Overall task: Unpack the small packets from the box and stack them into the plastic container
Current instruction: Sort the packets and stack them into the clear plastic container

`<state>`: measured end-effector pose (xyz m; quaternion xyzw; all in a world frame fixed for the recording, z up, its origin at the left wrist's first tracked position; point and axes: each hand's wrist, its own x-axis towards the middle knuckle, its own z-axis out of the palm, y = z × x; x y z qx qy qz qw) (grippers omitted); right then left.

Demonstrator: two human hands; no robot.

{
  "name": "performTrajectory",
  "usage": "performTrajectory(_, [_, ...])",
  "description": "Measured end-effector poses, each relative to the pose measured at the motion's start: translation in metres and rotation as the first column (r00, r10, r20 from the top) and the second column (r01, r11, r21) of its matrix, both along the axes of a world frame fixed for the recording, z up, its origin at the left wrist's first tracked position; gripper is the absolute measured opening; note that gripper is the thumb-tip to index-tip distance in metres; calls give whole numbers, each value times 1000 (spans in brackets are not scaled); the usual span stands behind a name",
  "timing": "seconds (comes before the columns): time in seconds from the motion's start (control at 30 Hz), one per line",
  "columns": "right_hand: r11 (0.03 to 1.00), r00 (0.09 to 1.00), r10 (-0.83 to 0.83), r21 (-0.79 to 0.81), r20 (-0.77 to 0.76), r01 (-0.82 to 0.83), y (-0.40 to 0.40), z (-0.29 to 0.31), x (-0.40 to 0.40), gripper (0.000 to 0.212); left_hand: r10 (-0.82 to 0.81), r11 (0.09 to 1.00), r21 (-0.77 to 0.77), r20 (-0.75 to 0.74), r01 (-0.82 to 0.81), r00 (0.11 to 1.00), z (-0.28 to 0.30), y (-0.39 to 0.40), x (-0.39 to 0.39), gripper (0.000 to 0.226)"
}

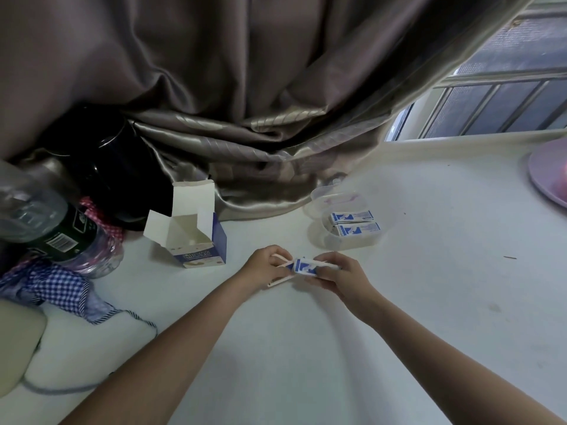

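Fingers (277, 256) of both hands pinch packets (303, 266).

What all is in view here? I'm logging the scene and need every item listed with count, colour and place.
box: one, white and blue, flaps open, standing left of the hands
container: one, clear plastic, beyond the right hand
packets in container: two showing, blue and white, side by side
packets in hands: count unclear, blue and white, held between both hands
curtain: one, grey-brown, draped along the back onto the table
table: one, white
bottle: one, clear with dark label, lying far left
checked cloth: one, blue and white, left edge
black pot: one, back left
pink plate: one, right edge
window: one, upper right
left hand: pinches the packets
right hand: grips the packets
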<state>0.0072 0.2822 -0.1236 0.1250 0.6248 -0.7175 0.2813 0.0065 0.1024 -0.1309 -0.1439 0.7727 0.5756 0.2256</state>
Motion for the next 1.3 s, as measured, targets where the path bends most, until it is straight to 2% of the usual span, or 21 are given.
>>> performTrajectory(0.1, [997, 998, -65, 43, -13, 66, -11, 0, 3, 8, 145, 980, 138, 18, -146, 989, 1, 3, 3, 25])
performTrajectory(0.23, [963, 997, 35, 270, -62, -17, -21, -5, 8, 19, 176, 942, 276, 74, -190, 982, 2, 16, 10, 18])
performTrajectory(0.33, [965, 999, 35, 260, -29, -26, -22, -8, 7, 24, 246, 890, 358, 146, -283, 958, 2, 21, 10, 18])
performTrajectory(0.5, [974, 996, 81, 211, 26, -85, -15, -6, -2, 27, 319, 859, 368, 157, -355, 935, -1, 17, 4, 18])
performTrajectory(0.63, [921, 981, 189, 357, -49, -159, -11, -2, -7, 24, 244, 862, 408, 185, -300, 952, 0, 15, 2, 17])
performTrajectory(0.7, [857, 956, 257, 492, -144, -156, -10, -2, -9, 21, 173, 903, 364, 182, -230, 968, 1, 16, 2, 19])
performTrajectory(0.73, [792, 925, 328, 590, -192, -158, -9, -2, -10, 19, 135, 935, 306, 169, -182, 976, 2, 16, 1, 20])
performTrajectory(0.83, [528, 759, 591, 842, -273, -108, -2, -6, -10, 10, -22, 997, 77, 95, 14, 995, 2, 15, -1, 18])
performTrajectory(0.87, [479, 699, 649, 875, -300, -69, 0, -7, -9, 12, -65, 998, -1, 57, 65, 996, 1, 16, -1, 15])
performTrajectory(0.93, [442, 598, 721, 897, -350, -8, 3, -8, -9, 19, -83, 991, -105, -25, 80, 996, 1, 19, -2, 10])
performTrajectory(1.0, [470, 546, 731, 882, -409, 32, 7, -1, -14, 21, -35, 993, -115, -105, 23, 994, 2, 23, -7, 18])
performTrajectory(1.07, [551, 558, 674, 833, -484, 57, 15, 8, -24, 20, 75, 997, -14, -152, -78, 985, 7, 28, -15, 21])
performTrajectory(1.13, [652, 635, 545, 753, -548, 90, 25, 19, -38, 21, 159, 986, 73, -166, -148, 973, 14, 33, -25, 20])
performTrajectory(1.2, [724, 727, 370, 670, -578, 164, 37, 29, -54, 20, 175, 983, 86, -189, -161, 966, 22, 43, -37, 16])
performTrajectory(1.3, [708, 752, 281, 658, -596, 256, 56, 34, -79, 16, 155, 987, -1, -282, -162, 947, 32, 58, -54, 16])
